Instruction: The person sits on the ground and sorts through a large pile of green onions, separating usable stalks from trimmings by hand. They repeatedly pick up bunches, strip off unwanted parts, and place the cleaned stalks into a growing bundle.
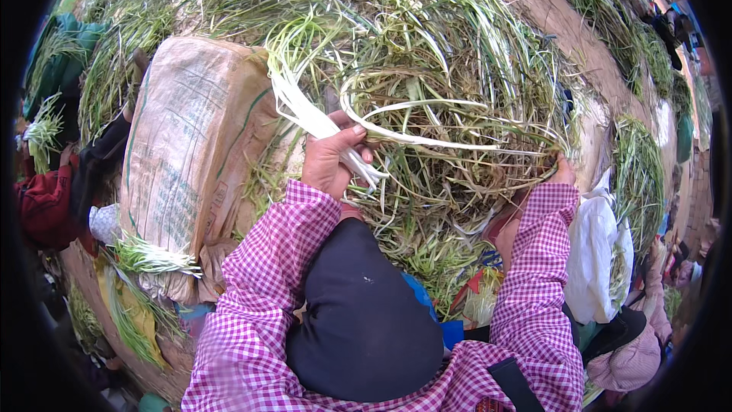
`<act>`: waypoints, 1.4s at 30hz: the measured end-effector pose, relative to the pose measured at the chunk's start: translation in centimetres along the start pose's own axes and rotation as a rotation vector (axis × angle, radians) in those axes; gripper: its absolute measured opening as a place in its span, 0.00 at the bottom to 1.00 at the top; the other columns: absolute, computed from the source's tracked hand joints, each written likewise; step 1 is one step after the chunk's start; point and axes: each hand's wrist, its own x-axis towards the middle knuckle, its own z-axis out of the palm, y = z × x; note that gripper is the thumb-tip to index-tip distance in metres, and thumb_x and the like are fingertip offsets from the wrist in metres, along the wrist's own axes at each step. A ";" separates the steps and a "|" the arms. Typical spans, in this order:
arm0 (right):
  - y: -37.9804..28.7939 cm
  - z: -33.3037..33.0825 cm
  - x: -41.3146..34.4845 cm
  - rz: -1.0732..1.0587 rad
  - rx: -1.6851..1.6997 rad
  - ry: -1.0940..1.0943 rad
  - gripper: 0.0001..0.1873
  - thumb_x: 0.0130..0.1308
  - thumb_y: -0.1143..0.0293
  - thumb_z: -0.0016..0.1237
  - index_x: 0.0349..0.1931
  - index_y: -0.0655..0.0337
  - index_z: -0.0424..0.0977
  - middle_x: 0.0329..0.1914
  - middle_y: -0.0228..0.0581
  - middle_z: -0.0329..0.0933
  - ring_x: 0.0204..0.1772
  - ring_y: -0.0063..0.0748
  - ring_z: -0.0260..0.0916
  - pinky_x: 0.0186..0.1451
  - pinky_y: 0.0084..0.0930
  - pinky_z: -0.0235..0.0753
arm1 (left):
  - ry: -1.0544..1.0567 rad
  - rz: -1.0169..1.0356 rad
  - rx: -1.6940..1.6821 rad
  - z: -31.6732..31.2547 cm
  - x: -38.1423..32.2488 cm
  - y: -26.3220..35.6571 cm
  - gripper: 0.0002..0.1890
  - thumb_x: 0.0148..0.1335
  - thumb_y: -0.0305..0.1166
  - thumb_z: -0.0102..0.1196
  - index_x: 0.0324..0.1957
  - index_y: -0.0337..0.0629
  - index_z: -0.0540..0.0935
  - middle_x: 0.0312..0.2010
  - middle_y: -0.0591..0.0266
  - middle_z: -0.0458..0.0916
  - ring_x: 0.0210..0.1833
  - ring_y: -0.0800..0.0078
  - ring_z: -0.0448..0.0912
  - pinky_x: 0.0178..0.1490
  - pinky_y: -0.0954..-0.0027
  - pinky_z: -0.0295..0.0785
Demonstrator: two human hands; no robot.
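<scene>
My left hand (337, 151) is closed around a bundle of scallion-like stalks (303, 106). Their smooth white ends stick out below the fingers, and the pale green leaves fan out above. Between thumb and forefinger, or just beside them, passes a long white stalk (423, 140) that loops back and runs right. My right hand (563, 170), partly hidden behind its cuff, pinches the brownish end of a tangle of long strands (514, 149). Beneath both hands spreads a large heap of green and browned stalks (457, 57).
A stuffed woven sack (177, 126) stands at left, with a small trimmed bunch (157, 257) at its near end. To the right is a white plastic bag (595, 252). My bent knee (366, 309) rises in front. Other people (46, 206) sit nearby among more stalks.
</scene>
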 end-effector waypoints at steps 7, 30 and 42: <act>-2.3 1.6 -4.4 -0.321 -1.483 -0.095 0.18 0.64 0.65 0.47 0.51 0.64 0.70 0.44 0.49 0.75 0.48 0.40 0.73 0.53 0.36 0.74 | -0.050 -0.033 0.109 0.7 -0.4 0.1 0.26 0.48 0.15 0.57 0.50 0.27 0.64 0.31 0.52 0.76 0.18 0.66 0.76 0.19 0.69 0.75; 0.1 4.8 -10.5 -0.169 0.179 -0.552 0.09 0.67 0.68 0.43 0.42 0.62 0.71 0.38 0.42 0.78 0.34 0.32 0.77 0.35 0.27 0.80 | 0.289 0.011 0.646 -5.6 2.2 -1.7 0.21 0.51 0.16 0.54 0.50 0.27 0.72 0.41 0.49 0.78 0.37 0.64 0.80 0.19 0.76 0.76; 3.4 10.5 -20.7 -0.745 -0.441 -0.910 0.11 0.52 0.79 0.54 0.37 0.68 0.77 0.27 0.38 0.70 0.31 0.27 0.71 0.33 0.22 0.69 | -0.091 -0.101 0.513 2.0 -0.7 -0.5 0.14 0.50 0.25 0.63 0.40 0.31 0.78 0.27 0.56 0.80 0.18 0.74 0.75 0.19 0.75 0.71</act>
